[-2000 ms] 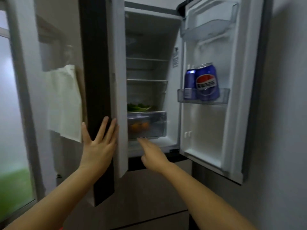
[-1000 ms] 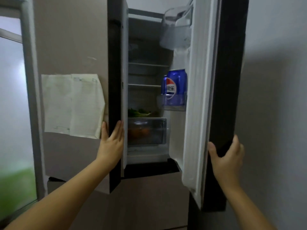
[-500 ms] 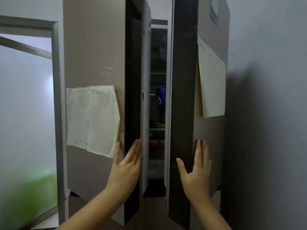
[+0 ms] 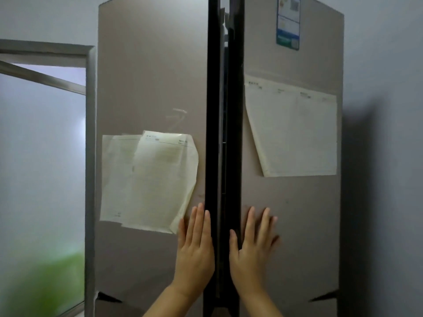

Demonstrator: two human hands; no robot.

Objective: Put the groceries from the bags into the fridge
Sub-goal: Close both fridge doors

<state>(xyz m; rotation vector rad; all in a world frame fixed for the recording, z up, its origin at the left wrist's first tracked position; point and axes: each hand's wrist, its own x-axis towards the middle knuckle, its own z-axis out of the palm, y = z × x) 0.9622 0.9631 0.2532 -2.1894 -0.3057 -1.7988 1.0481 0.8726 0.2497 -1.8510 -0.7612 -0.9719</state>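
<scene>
Both doors have swung inward since the earlier frames: the wide opening that showed shelves, a crisper drawer and blue cans in the door rack has narrowed to a thin dark slit between the black door edges. You no longer see any groceries; by the earlier views they are inside the fridge (image 4: pixel 297 225), now hidden behind the doors. No bag is in view.

Your left hand (image 4: pixel 196 245) lies flat on the left door (image 4: pixel 148 76), close beside its black inner edge, just below and to the right of the paper sheets (image 4: pixel 148 179) taped there. Its fingers are straight, held together and pointing up; they grasp nothing and only press on the panel. Your right hand (image 4: pixel 254 245) lies flat on the right door (image 4: pixel 293 236), fingers straight and slightly spread, thumb resting against that door's black edge. It also holds nothing. A larger paper sheet (image 4: pixel 295 131) and a blue label (image 4: pixel 288 21) sit higher on that door.

Both forearms rise from the bottom of the view at similar height, wrists roughly in line with the palms. Placement near the meeting edges, far from the hinges, gives the most leverage for the least push, and open palms spread the load over the panels.

Judgement: this is the closing step, and the loading appears complete. The doors are not yet sealed; a final even push from both palms should seat them. Keep your right thumb clear of the gap as it closes.
</scene>
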